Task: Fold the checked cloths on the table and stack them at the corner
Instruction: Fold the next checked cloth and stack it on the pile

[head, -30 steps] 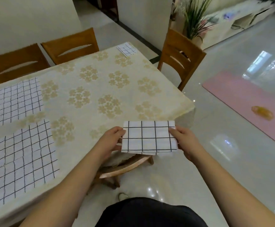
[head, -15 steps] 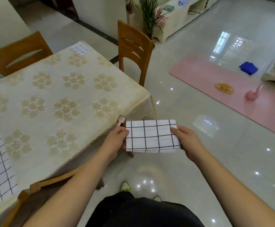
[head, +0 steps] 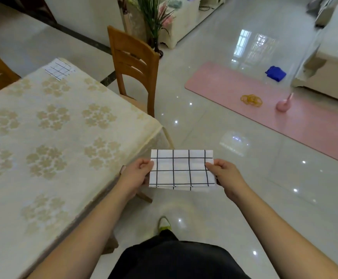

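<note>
Left hand (head: 137, 174) & right hand (head: 223, 176) pinch the folded checked cloth (head: 181, 170) by its ends, off the table (head: 43, 127) edge. Stack (head: 59, 71) sits at far corner; loose grip could unfold it en route.

1. A table (head: 43, 148) fills the left side, covered by a cream tablecloth with a pale gold flower pattern.
2. One small folded checked cloth (head: 59, 69), white with dark grid lines, lies flat at the table's far corner, beside a wooden chair (head: 133, 63).
</note>
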A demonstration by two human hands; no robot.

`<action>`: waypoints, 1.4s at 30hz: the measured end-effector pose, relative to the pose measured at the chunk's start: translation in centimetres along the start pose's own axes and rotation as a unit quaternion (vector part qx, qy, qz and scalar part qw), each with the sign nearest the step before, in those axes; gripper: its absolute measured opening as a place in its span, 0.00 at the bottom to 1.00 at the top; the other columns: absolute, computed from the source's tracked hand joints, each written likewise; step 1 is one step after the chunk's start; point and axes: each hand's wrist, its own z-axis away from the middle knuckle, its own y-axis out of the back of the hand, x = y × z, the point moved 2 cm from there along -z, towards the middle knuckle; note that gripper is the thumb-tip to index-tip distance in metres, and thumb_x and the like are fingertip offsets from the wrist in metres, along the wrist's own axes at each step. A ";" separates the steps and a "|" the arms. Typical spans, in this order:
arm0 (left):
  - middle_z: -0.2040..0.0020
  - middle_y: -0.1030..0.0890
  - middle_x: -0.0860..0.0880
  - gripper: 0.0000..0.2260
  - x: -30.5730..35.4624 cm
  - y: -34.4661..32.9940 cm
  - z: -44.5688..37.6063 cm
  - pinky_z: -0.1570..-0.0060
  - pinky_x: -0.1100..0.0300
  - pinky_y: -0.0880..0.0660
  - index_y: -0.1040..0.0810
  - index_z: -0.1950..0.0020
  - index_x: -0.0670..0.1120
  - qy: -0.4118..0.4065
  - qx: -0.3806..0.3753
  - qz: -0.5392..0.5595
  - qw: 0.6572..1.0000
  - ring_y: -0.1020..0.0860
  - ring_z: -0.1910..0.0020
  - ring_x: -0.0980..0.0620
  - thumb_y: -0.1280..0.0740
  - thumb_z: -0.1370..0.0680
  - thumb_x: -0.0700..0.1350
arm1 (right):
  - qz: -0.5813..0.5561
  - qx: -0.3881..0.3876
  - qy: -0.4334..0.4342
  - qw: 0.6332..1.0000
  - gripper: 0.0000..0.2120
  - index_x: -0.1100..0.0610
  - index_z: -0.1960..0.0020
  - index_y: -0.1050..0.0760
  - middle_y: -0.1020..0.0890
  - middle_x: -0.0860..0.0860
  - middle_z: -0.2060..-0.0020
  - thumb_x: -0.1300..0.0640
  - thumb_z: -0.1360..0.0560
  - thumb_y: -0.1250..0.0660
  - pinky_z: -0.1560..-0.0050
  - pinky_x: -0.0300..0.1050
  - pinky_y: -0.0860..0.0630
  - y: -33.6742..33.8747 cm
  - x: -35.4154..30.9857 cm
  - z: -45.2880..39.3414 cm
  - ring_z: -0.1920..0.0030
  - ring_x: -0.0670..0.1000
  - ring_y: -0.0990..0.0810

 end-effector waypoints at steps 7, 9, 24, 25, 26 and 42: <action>0.56 0.17 0.43 0.07 3.5 1.1 -5.8 0.70 0.62 0.24 0.23 0.48 0.39 -0.039 -0.032 -0.046 0.998 0.20 0.63 0.51 0.36 0.20 0.43 | -0.011 -0.015 -0.028 0.999 0.06 0.61 0.52 0.21 0.16 0.55 0.59 0.58 0.23 0.33 0.55 0.47 0.22 -1.4 -3.4 -5.4 0.61 0.51 0.18; 0.54 0.16 0.43 0.07 4.4 0.9 -7.0 0.69 0.62 0.23 0.23 0.47 0.40 -0.048 -0.037 -0.061 0.996 0.18 0.62 0.51 0.36 0.20 0.43 | -0.015 -0.004 -0.030 0.999 0.08 0.62 0.52 0.21 0.17 0.56 0.59 0.56 0.22 0.33 0.54 0.49 0.23 -1.5 -3.8 -6.5 0.60 0.53 0.19; 0.58 0.17 0.47 0.07 10.1 -7.4 -18.1 0.62 0.58 0.22 0.21 0.50 0.44 -0.016 -0.024 -0.078 0.996 0.18 0.59 0.48 0.35 0.20 0.46 | -0.048 -0.008 -0.069 0.996 0.10 0.64 0.49 0.20 0.15 0.58 0.55 0.57 0.23 0.33 0.52 0.50 0.19 5.6 -7.7 -18.9 0.58 0.54 0.16; 0.59 0.18 0.47 0.07 10.8 -8.1 -18.9 0.61 0.59 0.23 0.21 0.51 0.44 -0.015 -0.023 -0.078 0.997 0.20 0.60 0.49 0.35 0.21 0.46 | -0.050 -0.014 -0.072 0.996 0.10 0.63 0.48 0.20 0.15 0.58 0.54 0.57 0.23 0.33 0.51 0.51 0.19 6.2 -8.4 -20.0 0.57 0.54 0.16; 0.60 0.19 0.46 0.07 11.4 -8.9 -19.6 0.60 0.58 0.24 0.21 0.51 0.44 -0.012 -0.021 -0.075 0.997 0.21 0.60 0.48 0.34 0.21 0.46 | -0.050 -0.019 -0.074 0.996 0.10 0.63 0.48 0.20 0.15 0.58 0.54 0.57 0.23 0.33 0.51 0.51 0.19 6.9 -9.0 -21.0 0.58 0.54 0.16; 0.59 0.21 0.45 0.07 17.7 -13.1 -29.4 0.65 0.63 0.24 0.22 0.47 0.42 0.023 0.043 -0.003 0.999 0.22 0.61 0.51 0.34 0.21 0.44 | 0.010 -0.081 -0.050 0.995 0.08 0.61 0.51 0.19 0.16 0.62 0.54 0.57 0.23 0.33 0.51 0.54 0.22 9.4 -19.2 -33.8 0.59 0.56 0.18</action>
